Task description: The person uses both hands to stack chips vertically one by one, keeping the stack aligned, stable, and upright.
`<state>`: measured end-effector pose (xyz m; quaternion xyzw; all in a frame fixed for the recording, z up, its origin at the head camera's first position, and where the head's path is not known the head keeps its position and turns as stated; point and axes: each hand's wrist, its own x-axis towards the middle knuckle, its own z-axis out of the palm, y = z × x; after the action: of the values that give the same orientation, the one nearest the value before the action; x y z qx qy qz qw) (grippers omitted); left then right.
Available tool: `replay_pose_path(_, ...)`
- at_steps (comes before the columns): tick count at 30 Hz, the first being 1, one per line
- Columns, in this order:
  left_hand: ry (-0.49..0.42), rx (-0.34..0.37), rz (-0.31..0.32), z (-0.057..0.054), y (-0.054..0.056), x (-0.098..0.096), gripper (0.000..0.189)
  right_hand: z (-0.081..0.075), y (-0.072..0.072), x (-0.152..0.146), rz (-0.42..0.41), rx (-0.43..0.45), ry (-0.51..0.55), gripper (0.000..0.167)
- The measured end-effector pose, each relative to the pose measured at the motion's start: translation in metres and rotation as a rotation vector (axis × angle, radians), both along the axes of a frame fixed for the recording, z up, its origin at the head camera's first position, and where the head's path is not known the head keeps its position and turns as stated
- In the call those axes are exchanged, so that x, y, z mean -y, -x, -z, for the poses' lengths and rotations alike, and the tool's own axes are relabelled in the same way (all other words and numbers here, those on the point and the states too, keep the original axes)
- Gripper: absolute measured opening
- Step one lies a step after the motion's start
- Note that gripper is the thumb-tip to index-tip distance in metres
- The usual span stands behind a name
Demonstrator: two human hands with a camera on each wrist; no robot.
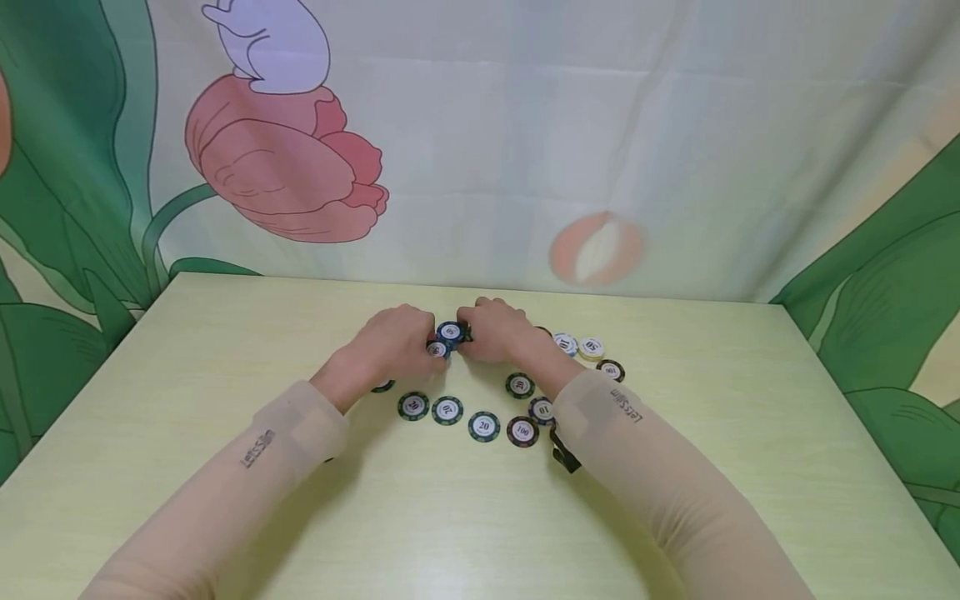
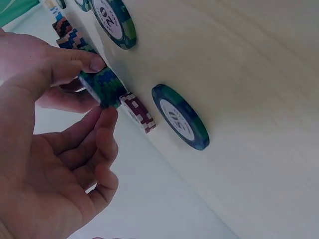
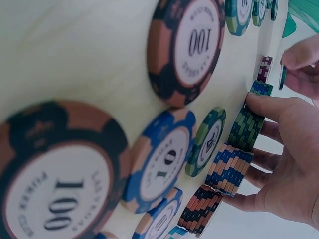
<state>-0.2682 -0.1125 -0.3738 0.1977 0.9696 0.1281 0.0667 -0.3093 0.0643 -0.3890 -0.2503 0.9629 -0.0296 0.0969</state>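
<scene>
My left hand [image 1: 393,342] pinches a green-edged poker chip [image 3: 283,78] between thumb and fingertips, close beside a short blue-and-green stack [image 3: 261,88]. My right hand [image 1: 495,329] holds a stack of green poker chips [image 3: 246,128], its thumb at the front and its fingers behind. Those fingers also reach behind a blue-and-peach stack [image 3: 229,169] and a brown-and-black stack [image 3: 200,209]. In the left wrist view, the left palm [image 2: 55,184] is turned toward the camera, and a dark red-and-white stack [image 2: 137,112] stands past the fingertips. The hands partly hide the stacks in the head view.
Several loose chips lie flat nearer the front, among them a green 20 chip [image 1: 483,427], a brown 100 chip [image 1: 522,432] and a blue 10 chip [image 1: 541,410]. Yellow-edged chips [image 1: 591,347] stand at the right. A printed curtain [image 1: 480,167] hangs behind the table.
</scene>
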Motion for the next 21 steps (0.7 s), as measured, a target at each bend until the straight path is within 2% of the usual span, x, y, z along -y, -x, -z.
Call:
replay_pose_path(11, -0.004, -0.092, -0.043, 0.005, 0.010, -0.009, 0.028, -0.001, -0.001, 0.000, -0.007, -0.012, 0.000, 0.035)
replay_pose_path(21, 0.047, -0.161, -0.020, 0.010, 0.015, -0.016, 0.027, -0.001, -0.001, -0.001, -0.007, -0.001, -0.014, 0.037)
